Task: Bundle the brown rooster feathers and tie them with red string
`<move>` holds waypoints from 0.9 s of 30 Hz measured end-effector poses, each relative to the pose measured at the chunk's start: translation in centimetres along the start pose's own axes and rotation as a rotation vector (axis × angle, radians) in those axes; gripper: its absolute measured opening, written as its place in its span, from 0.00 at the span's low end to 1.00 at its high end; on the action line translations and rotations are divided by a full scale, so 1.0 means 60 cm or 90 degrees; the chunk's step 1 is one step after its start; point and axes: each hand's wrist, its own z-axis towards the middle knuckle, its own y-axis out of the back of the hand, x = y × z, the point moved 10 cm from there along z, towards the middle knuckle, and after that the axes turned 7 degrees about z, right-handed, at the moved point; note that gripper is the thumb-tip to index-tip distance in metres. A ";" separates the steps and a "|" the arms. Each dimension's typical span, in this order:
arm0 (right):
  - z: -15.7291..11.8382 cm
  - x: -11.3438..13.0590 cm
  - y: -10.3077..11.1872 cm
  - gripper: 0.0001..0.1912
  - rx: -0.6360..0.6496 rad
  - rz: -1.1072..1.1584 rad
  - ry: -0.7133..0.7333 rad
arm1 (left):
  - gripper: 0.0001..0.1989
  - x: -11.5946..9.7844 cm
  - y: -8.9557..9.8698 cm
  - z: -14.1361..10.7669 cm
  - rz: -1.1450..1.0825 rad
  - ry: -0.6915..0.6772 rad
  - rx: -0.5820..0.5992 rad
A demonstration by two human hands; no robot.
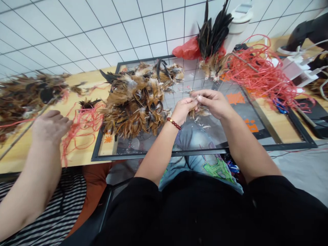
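Note:
Over the dark-framed glass panel (138, 150), my two hands meet fingertip to fingertip. My left hand (183, 107), with a beaded bracelet (174, 123) on the wrist, is closed in a pinch on small brown feathers (192, 112). My right hand (214, 102) pinches at the same spot, its thumb and fingers pressed together; the quill ends are mostly hidden between the fingers. More loose brown feathers and pale bits lie on the glass just below. Left of my hands is a large heap of brown feathers (135, 102).
Black feathers (212, 32) stand by a red plastic bag (188, 49) at the wall. Tangled pink-red raffia (261, 71) lies at right, near a white power strip (297, 70). At left, a co-worker's hand (52, 126) is beside a thin stick (25, 131) and more feathers (23, 94).

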 end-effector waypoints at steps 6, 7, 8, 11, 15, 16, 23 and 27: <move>0.002 0.003 0.018 0.24 -0.035 0.022 -0.011 | 0.13 -0.001 -0.015 0.000 0.035 -0.011 0.069; 0.003 0.005 0.023 0.24 -0.053 0.006 -0.001 | 0.13 0.002 -0.016 0.001 0.039 -0.007 0.071; 0.004 0.006 0.028 0.24 -0.073 -0.013 0.009 | 0.13 0.004 -0.017 0.002 0.043 -0.007 0.071; 0.007 0.002 0.035 0.24 -0.114 -0.067 0.022 | 0.12 0.006 -0.012 0.008 0.078 -0.048 0.043; 0.018 -0.013 0.053 0.22 -0.154 -0.090 0.029 | 0.14 -0.006 0.006 0.011 0.122 -0.127 -0.030; 0.020 -0.012 0.068 0.21 -0.184 -0.101 0.046 | 0.14 -0.009 0.013 0.011 0.107 -0.132 -0.051; 0.013 0.018 0.154 0.14 -0.292 -0.355 0.086 | 0.12 -0.022 0.085 0.002 -0.115 -0.115 -0.285; 0.013 -0.013 0.139 0.12 -0.196 -0.467 -0.059 | 0.14 -0.021 0.103 0.001 -0.136 -0.119 -0.345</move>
